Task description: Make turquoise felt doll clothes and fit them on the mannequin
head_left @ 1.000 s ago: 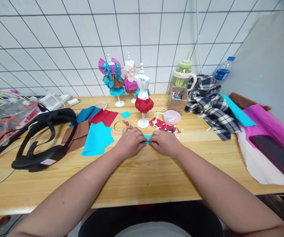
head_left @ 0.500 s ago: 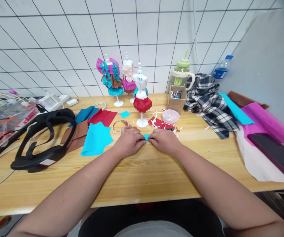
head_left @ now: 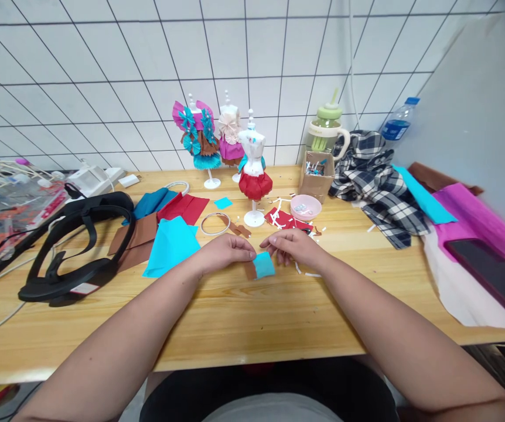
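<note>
My left hand [head_left: 224, 252] pinches the top left corner of a small turquoise paper piece [head_left: 263, 265] that has a brown piece behind it. The piece hangs just above the wooden table [head_left: 252, 316]. My right hand [head_left: 294, 247] is right beside it, fingers loosely curled, thumb and fingertips close to the piece's upper right edge; I cannot see whether they touch it. Behind my hands stands a white mannequin with a red paper skirt [head_left: 253, 176].
Turquoise, red and brown paper sheets [head_left: 171, 231] lie left, with a tape ring [head_left: 215, 223] and a black headset [head_left: 77, 246]. Two dressed mannequins [head_left: 211, 140], a pink bowl [head_left: 306, 207], a cardboard box [head_left: 317, 176], a mug, checked cloth [head_left: 378, 181] and a phone [head_left: 490, 278] sit behind and right.
Both hands were pressed together on the turquoise piece flat on the table. Now they have drawn slightly apart and nearer me, and the piece shows unfolded, held by my left hand.
</note>
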`<state>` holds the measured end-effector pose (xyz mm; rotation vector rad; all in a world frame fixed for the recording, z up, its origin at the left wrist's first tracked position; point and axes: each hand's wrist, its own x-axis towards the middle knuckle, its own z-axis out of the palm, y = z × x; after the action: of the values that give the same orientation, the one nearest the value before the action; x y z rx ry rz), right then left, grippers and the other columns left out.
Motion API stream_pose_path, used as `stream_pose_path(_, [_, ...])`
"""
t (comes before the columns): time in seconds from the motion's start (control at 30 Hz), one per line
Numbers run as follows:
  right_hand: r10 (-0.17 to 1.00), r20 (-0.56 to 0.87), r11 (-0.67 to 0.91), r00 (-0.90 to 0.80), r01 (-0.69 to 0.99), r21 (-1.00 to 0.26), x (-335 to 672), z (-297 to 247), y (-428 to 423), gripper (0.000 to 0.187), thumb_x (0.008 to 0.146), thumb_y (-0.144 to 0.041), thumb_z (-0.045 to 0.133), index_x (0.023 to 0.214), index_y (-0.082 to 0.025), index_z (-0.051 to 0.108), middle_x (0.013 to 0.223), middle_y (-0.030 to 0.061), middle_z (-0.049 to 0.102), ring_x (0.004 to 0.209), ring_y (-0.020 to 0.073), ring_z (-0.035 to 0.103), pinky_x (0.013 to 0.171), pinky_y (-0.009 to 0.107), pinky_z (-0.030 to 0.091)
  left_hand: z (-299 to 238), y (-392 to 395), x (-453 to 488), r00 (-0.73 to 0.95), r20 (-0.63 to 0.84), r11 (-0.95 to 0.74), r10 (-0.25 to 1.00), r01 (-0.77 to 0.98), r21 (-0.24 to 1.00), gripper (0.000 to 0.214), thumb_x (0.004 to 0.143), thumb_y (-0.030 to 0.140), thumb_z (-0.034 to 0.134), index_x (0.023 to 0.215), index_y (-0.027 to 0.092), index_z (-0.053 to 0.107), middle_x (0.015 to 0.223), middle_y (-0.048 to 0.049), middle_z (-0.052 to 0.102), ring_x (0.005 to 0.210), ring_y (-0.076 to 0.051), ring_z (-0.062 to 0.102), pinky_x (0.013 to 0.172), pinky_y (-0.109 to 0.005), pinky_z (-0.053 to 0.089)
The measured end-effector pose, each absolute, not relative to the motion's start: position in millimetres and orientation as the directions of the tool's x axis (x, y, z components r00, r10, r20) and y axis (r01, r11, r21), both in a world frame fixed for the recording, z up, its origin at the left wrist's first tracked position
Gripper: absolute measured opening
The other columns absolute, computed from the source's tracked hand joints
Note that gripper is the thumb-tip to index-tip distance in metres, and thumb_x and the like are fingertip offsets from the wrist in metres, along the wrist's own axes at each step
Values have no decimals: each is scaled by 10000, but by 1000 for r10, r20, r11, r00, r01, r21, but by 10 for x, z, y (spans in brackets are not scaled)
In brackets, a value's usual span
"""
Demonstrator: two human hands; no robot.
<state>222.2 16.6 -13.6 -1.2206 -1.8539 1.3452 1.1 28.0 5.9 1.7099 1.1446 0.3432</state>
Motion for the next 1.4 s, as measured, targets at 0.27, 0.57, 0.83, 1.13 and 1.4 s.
stream_pose_path(0.27, [870, 15, 340, -492, 579, -741, 2212, -254, 192, 259, 771, -316, 694, 1006, -220, 745, 843, 3, 737, 616, 94, 527, 570, 212, 355, -25, 183, 105, 473, -208, -242, 856, 722, 648, 259, 791, 413, 569, 809, 214, 733, 697, 15, 705, 647, -159, 598, 574, -256, 406])
stream_pose_path(0.57, [880, 49, 381, -472, 641, -666, 2202, -308, 214, 125, 792, -217, 652, 874, -227, 745, 785, -19, 722, 657, 102, 576, 620, 218, 383, -54, 238, 87, 597, 33, -540, 801, 698, 470, 170, 785, 324, 614, 850, 231, 741, 868, -23, 732, 816, -188, 638, 706, -280, 449])
stream_pose_path(0.83, [861, 120, 473, -494, 692, -545, 2180, -262, 169, 171, 769, -196, 659, 923, -227, 729, 875, 9, 698, 826, 145, 607, 705, 242, 406, -76, 257, 90, 588, 36, -545, 808, 723, 425, 141, 784, 256, 585, 794, 226, 722, 806, -7, 733, 747, -172, 638, 654, -269, 434])
stream_pose_path(1.13, [873, 118, 463, -474, 724, -511, 2171, -238, 154, 166, 778, -164, 595, 877, -233, 709, 840, -14, 693, 787, 136, 593, 653, 234, 375, -64, 267, 96, 616, 72, -589, 784, 703, 400, 148, 784, 227, 579, 792, 219, 726, 786, -13, 730, 752, -175, 638, 716, -296, 436])
stream_pose_path(1.4, [847, 118, 527, -519, 785, -326, 2165, -199, 125, 149, 835, -182, 547, 893, -216, 680, 887, 23, 679, 814, 153, 593, 643, 248, 344, -46, 256, 104, 701, 121, -707, 702, 667, 236, 158, 807, 222, 555, 845, 246, 706, 785, -11, 700, 855, -205, 622, 1022, -429, 298])
